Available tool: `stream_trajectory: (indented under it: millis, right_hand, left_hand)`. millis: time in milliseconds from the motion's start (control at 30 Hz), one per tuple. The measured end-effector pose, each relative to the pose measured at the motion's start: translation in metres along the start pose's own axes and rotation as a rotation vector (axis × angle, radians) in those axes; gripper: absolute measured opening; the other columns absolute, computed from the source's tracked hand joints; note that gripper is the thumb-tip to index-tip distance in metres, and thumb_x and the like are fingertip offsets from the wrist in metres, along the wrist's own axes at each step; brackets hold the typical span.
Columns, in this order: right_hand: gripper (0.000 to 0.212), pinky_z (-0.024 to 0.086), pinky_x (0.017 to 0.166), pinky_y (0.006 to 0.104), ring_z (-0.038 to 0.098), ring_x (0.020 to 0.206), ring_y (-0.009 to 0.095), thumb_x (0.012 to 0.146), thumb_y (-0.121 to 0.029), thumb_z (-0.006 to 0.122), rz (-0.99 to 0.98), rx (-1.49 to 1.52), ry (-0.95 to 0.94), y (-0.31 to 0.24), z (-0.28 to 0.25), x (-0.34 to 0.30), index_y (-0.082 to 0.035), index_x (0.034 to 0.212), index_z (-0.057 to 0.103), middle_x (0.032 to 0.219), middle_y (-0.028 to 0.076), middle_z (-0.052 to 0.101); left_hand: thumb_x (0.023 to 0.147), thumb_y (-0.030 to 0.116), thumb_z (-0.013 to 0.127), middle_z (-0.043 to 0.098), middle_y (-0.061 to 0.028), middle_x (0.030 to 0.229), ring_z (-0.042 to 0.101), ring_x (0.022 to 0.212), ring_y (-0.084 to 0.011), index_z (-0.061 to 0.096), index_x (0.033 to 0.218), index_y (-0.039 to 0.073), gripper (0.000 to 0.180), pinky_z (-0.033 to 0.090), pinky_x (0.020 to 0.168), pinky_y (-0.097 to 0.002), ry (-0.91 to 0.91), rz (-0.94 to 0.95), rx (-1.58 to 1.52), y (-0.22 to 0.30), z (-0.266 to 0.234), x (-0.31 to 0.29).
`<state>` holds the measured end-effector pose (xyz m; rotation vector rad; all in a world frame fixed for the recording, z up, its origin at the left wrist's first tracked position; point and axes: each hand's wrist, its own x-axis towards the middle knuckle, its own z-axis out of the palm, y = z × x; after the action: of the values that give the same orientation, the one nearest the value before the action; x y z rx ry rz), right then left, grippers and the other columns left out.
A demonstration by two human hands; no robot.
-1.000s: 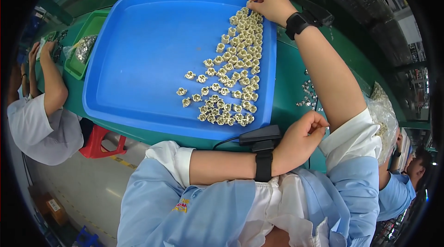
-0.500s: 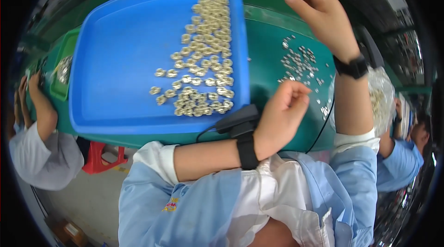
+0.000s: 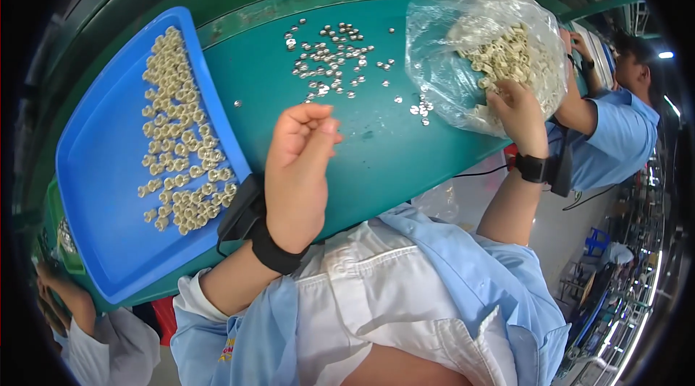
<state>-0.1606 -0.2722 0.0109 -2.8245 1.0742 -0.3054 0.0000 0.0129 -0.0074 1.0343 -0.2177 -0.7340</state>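
Note:
My left hand point(image 3: 300, 169) is raised over the green table, to the right of the blue tray. Its fingers are curled with the thumb pressed toward them; anything held there is too small to tell. At the open clear plastic bag point(image 3: 434, 53), my right hand point(image 3: 523, 118) reaches down among small cream plastic pieces point(image 3: 507, 53), its fingers bent together at the near side of the heap. I cannot make out what is between those fingertips. Small shiny metal parts point(image 3: 333, 57) lie scattered on the table between tray and bag.
Along the right side of the blue tray point(image 3: 94, 230) sit rows of cream-and-metal pieces point(image 3: 177, 133). The green table point(image 3: 384, 162) has a raised rim at its far side. A co-worker in blue point(image 3: 619, 133) is at the right, another person's arm point(image 3: 72, 295) at the lower left.
The view has swung right, so tray and metal parts appear farther left. My right hand has come down from above the table into the bag. My left hand stays curled, now pointing upward.

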Motion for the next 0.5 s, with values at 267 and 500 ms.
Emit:
stream_trajectory:
  millis: [267, 500]
  right_hand:
    - [0.028, 0.046, 0.061, 0.0321, 0.060, 0.066, 0.022, 0.074, -0.019, 0.064, 0.097, -0.179, -0.028, -0.024, 0.018, 0.020, -0.003, 0.096, 0.058, 0.073, 0.012, 0.060]
    - [0.027, 0.041, 0.056, 0.0260, 0.051, 0.061, 0.011, 0.072, -0.016, 0.065, 0.089, 0.216, -0.007, -0.039, 0.006, 0.017, -0.003, 0.093, 0.055, 0.065, 0.002, 0.053]
  left_hand:
    - [0.087, 0.008, 0.048, 0.051, -0.0008, 0.088, 0.047, 0.080, -0.0090, 0.049, 0.100, 0.006, 0.013, 0.036, 0.071, -0.0217, 0.006, -0.031, 0.056, 0.003, -0.003, 0.002]
    - [0.087, 0.010, 0.049, 0.052, -0.0003, 0.088, 0.048, 0.080, -0.0077, 0.049, 0.101, 0.005, 0.014, 0.037, 0.071, -0.0210, -0.018, -0.051, 0.060, 0.003, -0.003, 0.002]
